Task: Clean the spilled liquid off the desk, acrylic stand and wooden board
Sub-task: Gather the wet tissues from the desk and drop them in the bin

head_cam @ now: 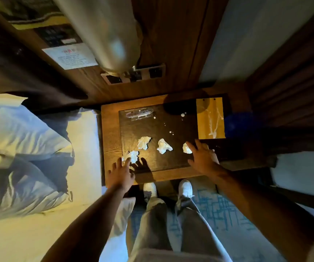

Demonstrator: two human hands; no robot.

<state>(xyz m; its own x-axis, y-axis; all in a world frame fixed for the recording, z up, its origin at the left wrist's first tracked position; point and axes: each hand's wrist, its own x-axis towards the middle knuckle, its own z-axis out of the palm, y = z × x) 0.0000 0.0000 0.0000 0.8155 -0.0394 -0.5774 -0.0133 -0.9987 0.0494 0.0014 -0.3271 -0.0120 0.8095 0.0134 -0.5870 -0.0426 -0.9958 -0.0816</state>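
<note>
Wiping has not begun: white drops (182,115) lie at 12 o'clock on the desk (112,129), streaks on the board (211,118) at 2, with the stand (139,112) at 11. Left hand (121,173) touches a tissue (131,156), fingers spread; right hand (202,157) reaches another tissue (186,148), open. Next, I judge: grip and wipe.

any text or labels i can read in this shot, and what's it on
None can be read.
White card on the wall panel: red heading and lines of small print, too blurred to read.
Dark panel above it: faint marks, too blurred.
Wooden board and acrylic stand on the desk: no text visible.
</note>
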